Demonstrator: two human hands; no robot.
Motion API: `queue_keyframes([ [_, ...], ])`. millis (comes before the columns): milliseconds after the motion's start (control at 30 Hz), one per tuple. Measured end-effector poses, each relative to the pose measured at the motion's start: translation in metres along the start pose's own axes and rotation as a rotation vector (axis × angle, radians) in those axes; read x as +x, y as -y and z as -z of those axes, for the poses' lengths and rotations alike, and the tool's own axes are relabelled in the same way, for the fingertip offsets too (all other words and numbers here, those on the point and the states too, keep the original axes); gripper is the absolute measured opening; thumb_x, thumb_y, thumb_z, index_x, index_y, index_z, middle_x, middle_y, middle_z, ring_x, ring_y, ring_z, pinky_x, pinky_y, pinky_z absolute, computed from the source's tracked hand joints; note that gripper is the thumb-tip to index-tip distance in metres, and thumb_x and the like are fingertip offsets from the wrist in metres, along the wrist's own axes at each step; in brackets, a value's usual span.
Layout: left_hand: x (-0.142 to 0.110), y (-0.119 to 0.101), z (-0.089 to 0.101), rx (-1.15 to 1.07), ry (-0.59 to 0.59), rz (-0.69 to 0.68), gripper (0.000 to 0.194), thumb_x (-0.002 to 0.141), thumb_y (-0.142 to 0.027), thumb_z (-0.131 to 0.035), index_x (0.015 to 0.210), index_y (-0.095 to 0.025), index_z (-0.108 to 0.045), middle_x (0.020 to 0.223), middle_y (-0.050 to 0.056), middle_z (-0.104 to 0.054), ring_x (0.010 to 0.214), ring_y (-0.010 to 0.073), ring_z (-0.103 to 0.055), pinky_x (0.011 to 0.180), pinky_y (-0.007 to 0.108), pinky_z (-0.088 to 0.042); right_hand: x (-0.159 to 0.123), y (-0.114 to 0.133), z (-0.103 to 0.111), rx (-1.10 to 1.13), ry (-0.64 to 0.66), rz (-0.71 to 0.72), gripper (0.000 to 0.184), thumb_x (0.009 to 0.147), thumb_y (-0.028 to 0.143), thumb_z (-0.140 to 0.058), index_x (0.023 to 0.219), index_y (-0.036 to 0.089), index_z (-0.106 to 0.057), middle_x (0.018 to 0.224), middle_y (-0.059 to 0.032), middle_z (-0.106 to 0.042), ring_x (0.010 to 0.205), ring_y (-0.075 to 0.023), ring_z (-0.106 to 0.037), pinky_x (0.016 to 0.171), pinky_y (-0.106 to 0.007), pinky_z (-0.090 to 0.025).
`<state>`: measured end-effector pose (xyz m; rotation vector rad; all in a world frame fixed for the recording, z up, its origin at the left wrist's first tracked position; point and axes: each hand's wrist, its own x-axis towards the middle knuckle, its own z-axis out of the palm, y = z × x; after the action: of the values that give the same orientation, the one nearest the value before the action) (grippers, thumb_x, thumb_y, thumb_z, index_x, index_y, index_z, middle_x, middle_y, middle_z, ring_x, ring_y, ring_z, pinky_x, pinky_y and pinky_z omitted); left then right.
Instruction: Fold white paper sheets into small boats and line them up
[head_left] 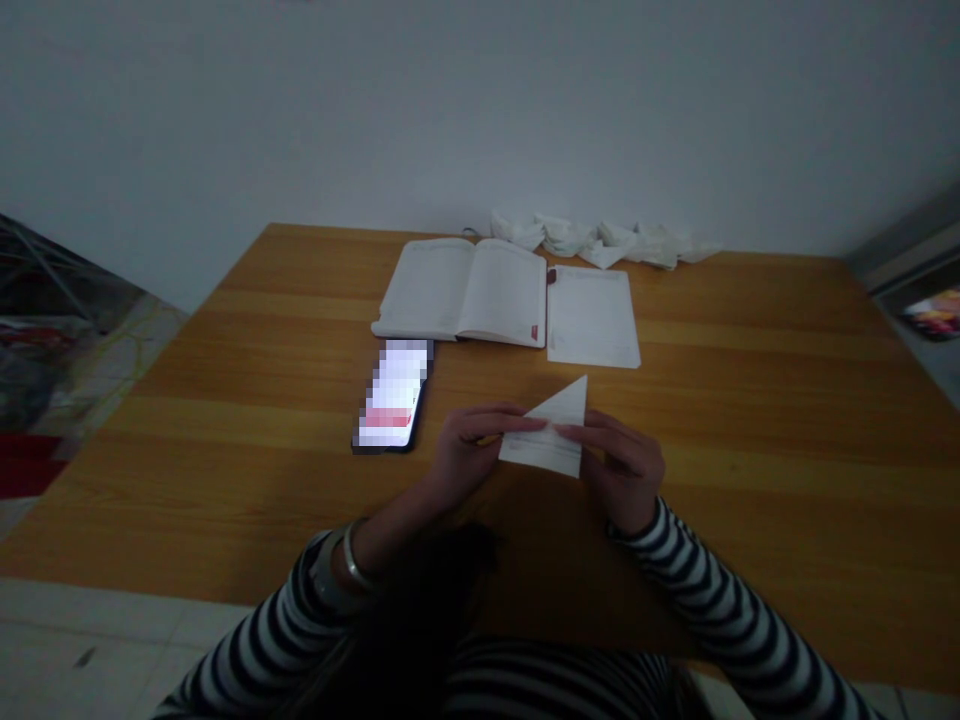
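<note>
A small folded sheet of white paper (553,455) is held between my two hands above the near part of the table. One corner points up and away at the right. My left hand (472,450) grips its left side, index finger lying across the front. From the right, my right hand (624,462) pinches the opposite side, its fingertip close to the left one. Both thumbs are mostly hidden. Left of my hands, a phone (393,395) with a lit, blurred-out screen rests on the wood.
Beyond my hands, an open notebook (465,290) lies on the wooden table (750,400). A loose white sheet (594,318) is beside it. Crumpled white paper (600,240) runs along the back edge by the wall (480,110). Something red (30,465) is on the left.
</note>
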<state>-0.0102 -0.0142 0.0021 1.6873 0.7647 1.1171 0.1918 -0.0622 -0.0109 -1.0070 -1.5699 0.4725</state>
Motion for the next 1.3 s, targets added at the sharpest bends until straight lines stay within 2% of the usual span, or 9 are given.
queue_keyframes([
  [133, -0.002, 0.000, -0.001, 0.067, -0.021, 0.003, 0.019, 0.086, -0.017, -0.066, 0.099, -0.024, -0.079, 0.093, 0.008, -0.076, 0.079, 0.0163, -0.070, 0.066, 0.025, -0.055, -0.003, -0.001, 0.002, -0.032, 0.047, 0.028, 0.036, 0.080, 0.013, -0.073, 0.111, 0.032, -0.073, 0.104, -0.0027, -0.077, 0.089, -0.0189, -0.074, 0.073, -0.030, -0.061],
  [233, -0.004, 0.000, -0.004, 0.122, -0.037, -0.049, 0.021, 0.086, -0.015, -0.066, 0.102, -0.024, -0.078, 0.090, 0.007, -0.075, 0.076, 0.0150, -0.069, 0.063, 0.023, -0.054, -0.005, -0.001, 0.002, -0.012, 0.047, -0.002, 0.028, 0.081, 0.015, -0.072, 0.104, 0.030, -0.076, 0.100, -0.0029, -0.078, 0.085, -0.0190, -0.074, 0.070, -0.029, -0.061],
  [433, -0.004, -0.004, -0.008, 0.097, -0.002, -0.090, 0.016, 0.086, -0.019, -0.068, 0.098, -0.022, -0.079, 0.097, 0.008, -0.076, 0.081, 0.0172, -0.072, 0.068, 0.025, -0.057, -0.003, 0.000, -0.003, 0.031, -0.086, -0.142, 0.018, 0.082, 0.011, -0.067, 0.083, 0.026, -0.077, 0.080, -0.0009, -0.078, 0.072, -0.0169, -0.074, 0.066, -0.027, -0.060],
  [600, -0.005, -0.004, -0.008, 0.049, -0.077, -0.051, 0.015, 0.083, -0.014, -0.069, 0.092, -0.021, -0.079, 0.089, 0.006, -0.078, 0.077, 0.0161, -0.073, 0.069, 0.024, -0.058, -0.009, -0.003, -0.007, 0.014, -0.153, -0.166, 0.018, 0.079, 0.009, -0.065, 0.078, 0.024, -0.074, 0.071, 0.0000, -0.075, 0.063, -0.0153, -0.070, 0.055, -0.024, -0.055],
  [767, -0.009, -0.003, -0.011, -0.051, -0.186, 0.058, 0.002, 0.074, -0.019, -0.078, 0.073, -0.020, -0.077, 0.077, 0.005, -0.078, 0.070, 0.0165, -0.073, 0.066, 0.027, -0.060, -0.010, 0.001, -0.010, 0.041, -0.185, -0.146, 0.017, 0.078, 0.008, -0.068, 0.073, 0.024, -0.071, 0.074, -0.0007, -0.075, 0.066, -0.0158, -0.071, 0.057, -0.025, -0.056],
  [900, -0.008, -0.006, -0.019, -0.155, -0.288, 0.203, 0.020, 0.063, -0.025, -0.088, 0.062, -0.018, -0.069, 0.068, 0.003, -0.075, 0.061, 0.0146, -0.069, 0.059, 0.025, -0.059, -0.007, 0.004, -0.013, 0.119, -0.182, -0.237, 0.011, 0.076, 0.017, -0.075, 0.070, 0.022, -0.067, 0.070, -0.0014, -0.072, 0.062, -0.0156, -0.068, 0.054, -0.025, -0.055],
  [967, -0.007, -0.008, -0.025, -0.213, -0.345, 0.278, 0.028, 0.061, -0.026, -0.089, 0.059, -0.017, -0.062, 0.063, 0.000, -0.073, 0.057, 0.0130, -0.068, 0.056, 0.024, -0.058, -0.005, 0.005, -0.016, 0.144, -0.194, -0.283, 0.016, 0.075, 0.022, -0.078, 0.067, 0.021, -0.064, 0.064, 0.0005, -0.067, 0.056, -0.0134, -0.064, 0.050, -0.023, -0.052],
  [1133, -0.005, -0.011, -0.036, -0.407, -0.367, 0.369, 0.040, 0.070, -0.029, -0.084, 0.062, -0.019, -0.046, 0.060, -0.002, -0.072, 0.056, 0.0145, -0.071, 0.052, 0.022, -0.058, -0.003, 0.011, -0.028, 0.216, -0.280, -0.426, 0.028, 0.079, 0.032, -0.077, 0.065, 0.022, -0.054, 0.054, 0.0052, -0.057, 0.046, -0.0096, -0.053, 0.045, -0.021, -0.046],
  [1300, -0.003, -0.013, -0.038, -0.419, -0.304, 0.406, 0.035, 0.080, -0.033, -0.077, 0.072, -0.019, -0.045, 0.061, 0.000, -0.073, 0.054, 0.0150, -0.072, 0.050, 0.020, -0.056, -0.003, 0.014, -0.036, 0.304, -0.357, -0.520, 0.031, 0.081, 0.033, -0.075, 0.066, 0.022, -0.049, 0.053, 0.0069, -0.055, 0.045, -0.0085, -0.051, 0.047, -0.020, -0.048],
])
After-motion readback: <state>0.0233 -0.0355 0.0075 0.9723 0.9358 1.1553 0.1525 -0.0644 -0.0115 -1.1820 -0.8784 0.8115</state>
